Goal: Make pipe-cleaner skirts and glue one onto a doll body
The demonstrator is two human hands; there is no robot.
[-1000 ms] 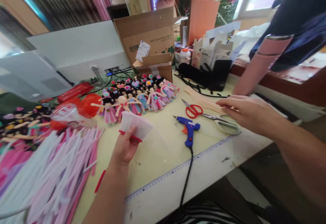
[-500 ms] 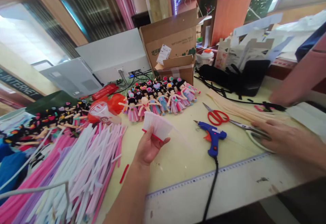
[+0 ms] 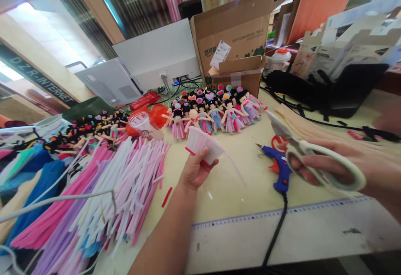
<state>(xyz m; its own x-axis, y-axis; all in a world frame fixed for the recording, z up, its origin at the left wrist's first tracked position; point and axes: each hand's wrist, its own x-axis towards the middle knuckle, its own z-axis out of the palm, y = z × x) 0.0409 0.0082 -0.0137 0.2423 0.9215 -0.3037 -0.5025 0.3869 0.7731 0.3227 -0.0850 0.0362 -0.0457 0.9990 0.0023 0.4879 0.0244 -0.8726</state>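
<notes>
My left hand (image 3: pixel 196 170) pinches a pale pink fringed piece (image 3: pixel 203 145) with a red band along its lower edge. One thin pink strand trails from it to the right. In my right hand (image 3: pixel 347 158) are white-handled scissors (image 3: pixel 313 146), raised above the table, fingers through the handle and blades tipped up to the left. Below them lies a blue hot glue gun (image 3: pixel 283 168), beside red-handled scissors (image 3: pixel 277 141) that are partly hidden. A group of small dolls (image 3: pixel 214 116) in pink and blue skirts stands just beyond my left hand.
Bundles of pink, white and purple fuzzy sticks (image 3: pixel 125 187) cover the left side. A ruler (image 3: pixel 244 218) runs along the front edge, crossed by the glue gun's black cord (image 3: pixel 275 233). Behind stand a cardboard box (image 3: pixel 232 37), a plastic cup (image 3: pixel 142 124) and beige sticks (image 3: pixel 300 127).
My right hand has lifted the white-handled scissors off the table and brought them left, over the glue gun. My left hand still holds the pink piece. The view has turned slightly left.
</notes>
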